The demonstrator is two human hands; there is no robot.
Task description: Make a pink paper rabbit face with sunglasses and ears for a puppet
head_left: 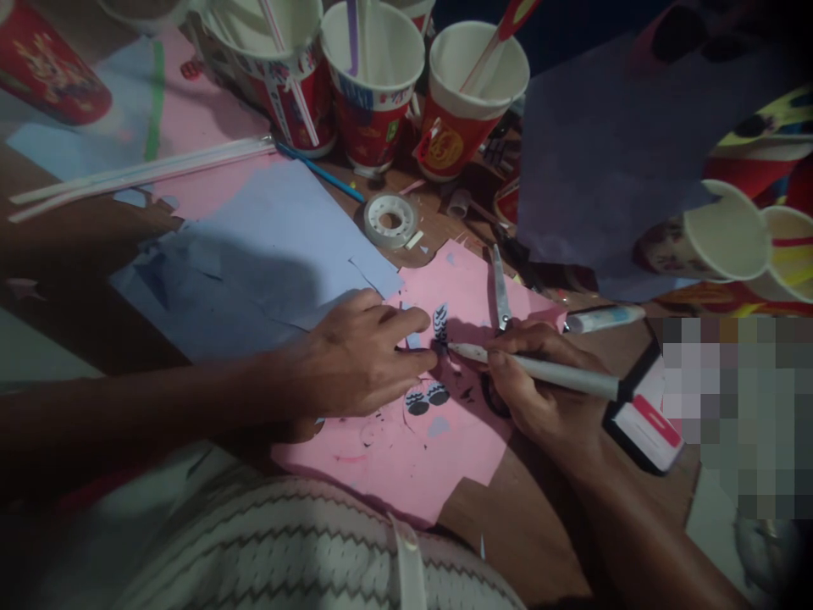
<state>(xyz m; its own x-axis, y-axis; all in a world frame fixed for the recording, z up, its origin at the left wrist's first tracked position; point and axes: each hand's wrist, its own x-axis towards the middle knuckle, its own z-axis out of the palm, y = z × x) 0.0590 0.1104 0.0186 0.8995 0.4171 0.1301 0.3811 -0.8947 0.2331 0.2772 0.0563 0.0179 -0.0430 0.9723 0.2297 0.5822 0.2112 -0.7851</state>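
Observation:
My right hand [539, 381] grips a white marker pen [559, 374] whose tip touches a small paper cutout with black stripes [440, 324]. My left hand [365, 356] lies beside it, fingertips pinched against that cutout on the pink paper sheet [406, 457]. Two more small black-marked cutouts [427, 396] rest just below the fingers. Scissors [500, 292] lie on the pink sheet above my right hand.
A tape roll [390, 220] sits behind the pink sheet. Light blue paper [267, 254] lies left. Several paper cups [473, 93] with sticks stand at the back, more cups [724, 241] right. A glue tube [600, 318], long white sticks [140, 174] and a phone-like object [644, 415] are nearby.

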